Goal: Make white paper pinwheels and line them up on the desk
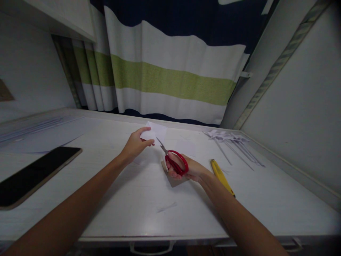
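Observation:
Raised over the middle of the white desk, my left hand (136,145) pinches a small white sheet of paper (157,131) between thumb and fingers. My right hand (183,167) is wrapped round the red handles of a pair of scissors (165,151). The blades are slightly parted and point up and left, close to the paper's lower right side. Under my right hand lies a flat greyish-brown piece (174,182), partly hidden. Another pale paper square (185,147) rests on the desk behind the scissors.
A yellow cutter (222,177) lies right of my right hand. Several thin sticks with white paper pieces (229,137) are at the back right. A black phone (37,174) and paper sheets (48,133) lie on the left. Thin scraps (167,207) are near the front. A striped curtain (170,81) hangs behind.

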The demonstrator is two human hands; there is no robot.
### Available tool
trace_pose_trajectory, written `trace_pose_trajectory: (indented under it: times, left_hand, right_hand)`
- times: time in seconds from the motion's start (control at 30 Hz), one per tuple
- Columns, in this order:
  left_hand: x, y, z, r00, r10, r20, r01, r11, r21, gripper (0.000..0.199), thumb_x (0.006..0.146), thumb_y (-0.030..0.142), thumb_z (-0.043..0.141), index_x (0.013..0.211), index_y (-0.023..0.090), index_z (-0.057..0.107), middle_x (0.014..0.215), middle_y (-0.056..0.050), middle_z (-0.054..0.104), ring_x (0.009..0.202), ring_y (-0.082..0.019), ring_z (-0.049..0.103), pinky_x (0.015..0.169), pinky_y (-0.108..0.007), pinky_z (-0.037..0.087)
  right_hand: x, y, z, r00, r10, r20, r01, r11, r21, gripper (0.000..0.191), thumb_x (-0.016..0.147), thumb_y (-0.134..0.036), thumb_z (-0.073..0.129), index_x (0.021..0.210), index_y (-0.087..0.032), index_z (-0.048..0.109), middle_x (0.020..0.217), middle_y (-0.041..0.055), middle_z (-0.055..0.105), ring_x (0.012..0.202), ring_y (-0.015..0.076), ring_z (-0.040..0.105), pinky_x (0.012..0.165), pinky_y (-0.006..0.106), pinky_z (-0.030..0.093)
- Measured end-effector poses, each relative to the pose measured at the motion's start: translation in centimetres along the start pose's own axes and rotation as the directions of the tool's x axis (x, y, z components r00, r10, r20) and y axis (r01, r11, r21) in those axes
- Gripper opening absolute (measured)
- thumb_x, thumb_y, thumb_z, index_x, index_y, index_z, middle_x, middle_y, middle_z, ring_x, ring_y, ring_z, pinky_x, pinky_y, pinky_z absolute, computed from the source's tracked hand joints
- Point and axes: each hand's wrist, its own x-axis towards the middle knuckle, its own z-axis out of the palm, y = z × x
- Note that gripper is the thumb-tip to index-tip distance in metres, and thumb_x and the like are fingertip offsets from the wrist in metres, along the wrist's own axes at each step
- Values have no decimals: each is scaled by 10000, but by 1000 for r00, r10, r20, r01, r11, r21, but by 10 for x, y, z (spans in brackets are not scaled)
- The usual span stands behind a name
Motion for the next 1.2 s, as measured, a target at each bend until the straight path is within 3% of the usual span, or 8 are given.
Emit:
trace_pose_trajectory:
  times: [0.37,0.53,0.63,0.67,0.73,0.83,1.03,1.2]
  left_hand:
    - [1,-2,-1,1000,16,2,-16,1000,14,557,594,177,600,1123,92,445,606,-17,595,545,-111,547,538,-205,421]
    - [8,-10,-8,998,45,-51,-40,995,94,532,586,163,580,1101,116,453,613,-2,572,524,-112,534,491,-201,407]
    - [11,-13,-13,998,57,3,-56,988,145,489,581,153,562,1063,153,480,635,13,552,515,-104,519,461,-189,384]
    - [10,-12,-14,996,61,63,-70,988,140,475,578,147,555,1048,164,490,653,15,550,519,-101,516,463,-188,385]
    - [7,-9,-15,972,75,223,-99,990,98,443,579,134,539,1018,180,506,701,12,554,540,-101,517,479,-190,393]
    - [1,0,-14,893,103,439,-125,992,20,391,581,118,526,966,187,534,774,-2,564,569,-98,515,484,-182,390]
    - [-6,9,-14,809,120,575,-99,993,-68,373,573,113,553,938,191,566,804,-13,566,536,-76,473,442,-152,347]
    - [-5,5,-6,898,145,416,-128,989,-69,241,641,200,548,879,177,574,835,-13,564,532,-67,445,462,-165,341]
  right_hand:
    - [2,-1,-2,1000,-4,5,4,999,-39,394,773,-473,411,591,-126,457,411,-21,470,320,44,405,304,146,283]
    - [-8,-12,-10,990,133,44,-126,985,-121,380,759,-475,431,630,-120,474,440,-7,500,342,50,425,322,149,292]
    - [-10,-20,-16,996,-13,-93,-13,964,-266,382,743,-494,434,627,-131,457,450,-7,498,341,52,413,324,161,271]
    - [-8,-20,-18,972,-137,-190,70,943,-325,372,732,-495,447,630,-138,449,471,-9,500,343,52,408,324,167,267]
    - [-4,-19,-22,841,-379,-385,181,870,-459,336,692,-482,503,675,-151,447,548,-7,521,373,60,421,343,184,287]
    - [4,-12,-30,667,-556,-496,175,764,-621,324,640,-435,571,790,-169,467,666,6,552,474,94,474,433,223,363]
    - [11,0,-31,729,-579,-366,173,673,-720,244,620,-307,593,786,-178,471,737,14,563,644,132,509,616,268,400]
    - [18,8,-27,649,-618,-442,187,694,-695,196,632,-240,554,773,-185,429,682,-8,515,591,119,477,568,244,384]
